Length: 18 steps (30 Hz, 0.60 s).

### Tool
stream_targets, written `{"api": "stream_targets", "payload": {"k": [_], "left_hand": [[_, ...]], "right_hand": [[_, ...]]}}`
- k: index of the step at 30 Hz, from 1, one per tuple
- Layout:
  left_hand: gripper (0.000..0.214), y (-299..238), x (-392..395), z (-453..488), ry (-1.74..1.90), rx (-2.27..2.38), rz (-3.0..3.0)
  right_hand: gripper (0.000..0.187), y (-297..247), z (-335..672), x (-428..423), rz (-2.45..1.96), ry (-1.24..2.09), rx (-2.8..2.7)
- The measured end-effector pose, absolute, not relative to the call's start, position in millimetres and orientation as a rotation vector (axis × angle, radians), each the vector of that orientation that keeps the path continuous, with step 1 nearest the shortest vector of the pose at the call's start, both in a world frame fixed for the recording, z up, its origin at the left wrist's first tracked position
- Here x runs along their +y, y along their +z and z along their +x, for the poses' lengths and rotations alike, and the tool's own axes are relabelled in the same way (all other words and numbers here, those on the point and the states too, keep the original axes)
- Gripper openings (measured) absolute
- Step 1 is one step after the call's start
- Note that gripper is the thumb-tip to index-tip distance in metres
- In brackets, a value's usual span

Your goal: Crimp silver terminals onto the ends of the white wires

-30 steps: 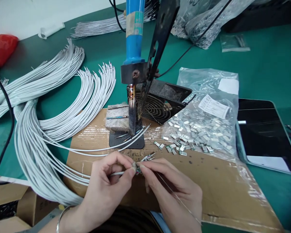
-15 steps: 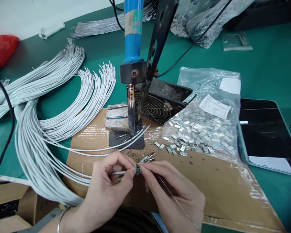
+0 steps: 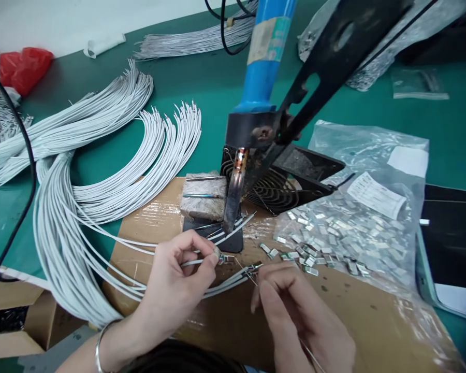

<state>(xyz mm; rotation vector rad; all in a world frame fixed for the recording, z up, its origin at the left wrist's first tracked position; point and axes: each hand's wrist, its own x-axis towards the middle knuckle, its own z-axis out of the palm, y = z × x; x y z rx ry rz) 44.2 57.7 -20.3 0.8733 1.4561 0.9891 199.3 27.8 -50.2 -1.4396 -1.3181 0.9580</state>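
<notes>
My left hand pinches a white cable close to its end, where a small metal connector sticks out past the fingertips. My right hand is closed around a thin solder wire; the wire's front part reaches toward the connector. Between the hands lie several white cables with connectors on their ends. Above them a blue soldering iron is clamped in a black stand, its dark tip pointing down.
Bundles of white cable cover the left side. A plastic bag with loose connectors lies right, beside a tablet-like device. A black fan and a sponge block stand behind the cardboard.
My right hand has moved right and away from my left hand, leaving the connector in view. The head view has shifted and tilted, so the iron appears farther right.
</notes>
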Motion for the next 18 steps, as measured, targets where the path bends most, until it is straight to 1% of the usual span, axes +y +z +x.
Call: {"api": "stream_targets", "payload": {"k": [5,12,18], "left_hand": [[0.017,-14.0,67.9,46.8,0.986,1.440,0.833],[0.015,-8.2,77.5,51.3,1.021,1.427,0.817],[0.015,-5.6,81.2,51.0,1.039,1.448,0.832]], "right_hand": [[0.021,-44.1,189.2,32.9,-1.398,0.997,-1.154],[0.019,-37.0,179.2,33.5,-1.424,1.085,-0.997],[0.022,-42.1,193.9,45.5,-1.313,1.099,-1.147]]}}
